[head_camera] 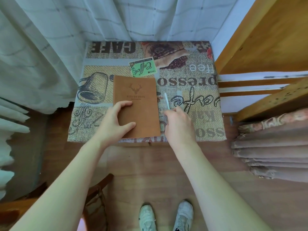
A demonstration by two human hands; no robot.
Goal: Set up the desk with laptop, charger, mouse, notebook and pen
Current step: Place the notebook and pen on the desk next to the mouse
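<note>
Holding the pen (166,100) by its near end, your right hand (179,124) pinches it just right of the notebook (141,100). The pen's long axis runs away from you, parallel to the notebook's right edge. Your left hand (115,120) lies spread on the cover.

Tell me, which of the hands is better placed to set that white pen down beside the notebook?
The right hand. It already pinches the white pen, which lies just right of the brown notebook. The left hand rests on the notebook's cover, on the far side from the pen.
</note>
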